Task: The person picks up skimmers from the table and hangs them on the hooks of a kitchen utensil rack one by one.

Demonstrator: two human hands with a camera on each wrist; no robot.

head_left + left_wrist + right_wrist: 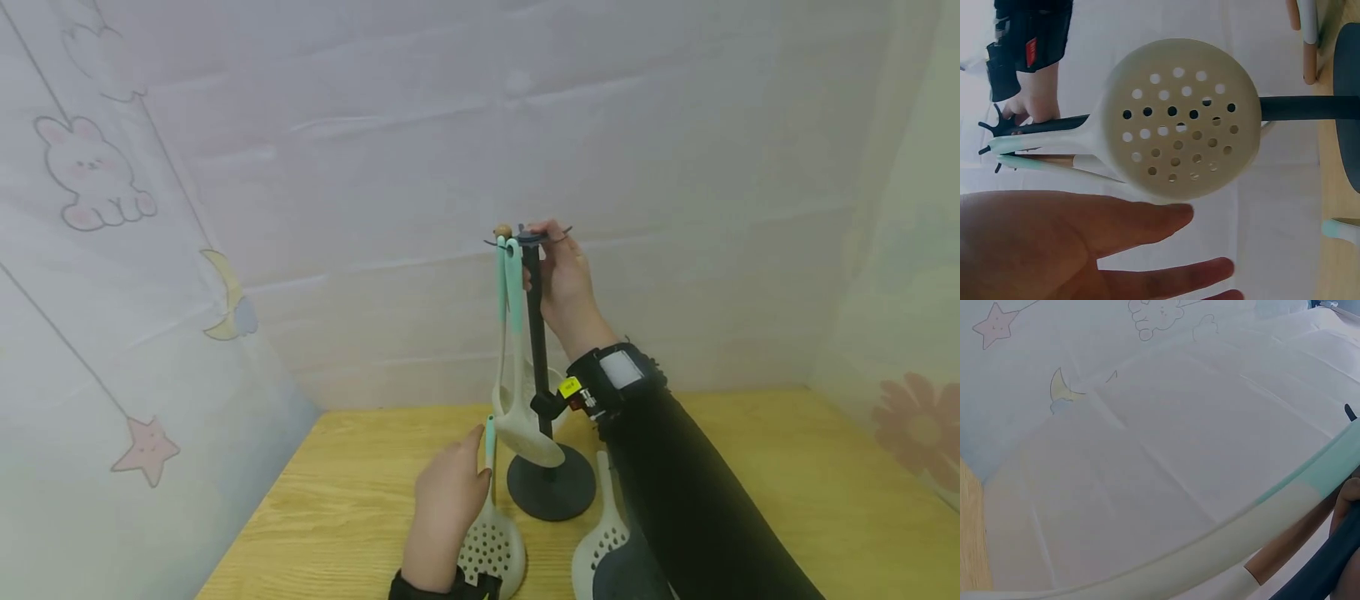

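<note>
The right hand (564, 279) was raised to the top of the black utensil stand (542, 392), its fingers curled round the hook ring at the head of the post. The stand's round base stood on the wooden counter (750, 483), about midway between the left and right edges and toward the back edge. Two pale utensils with mint-green handle ends hung from the hooks on the stand's left side; the nearer one, a cream ladle (525, 425), reached down almost to the base. The left hand (450, 492) rested low over the counter just left of the base, fingers relaxed and mostly straight, lying against the mint-tipped handle of a perforated skimmer (491, 546) whose round bowl lay flat near the front edge; whether the thumb pinched that handle could not be told. In the left wrist view the skimmer's holed bowl sat just beyond the spread fingers (1147, 225). A second slotted utensil (600, 542) lay on the counter right of the base, partly hidden by the black sleeve (697, 508). Printed white cloth (375, 167) hung behind and beside the counter.
</note>
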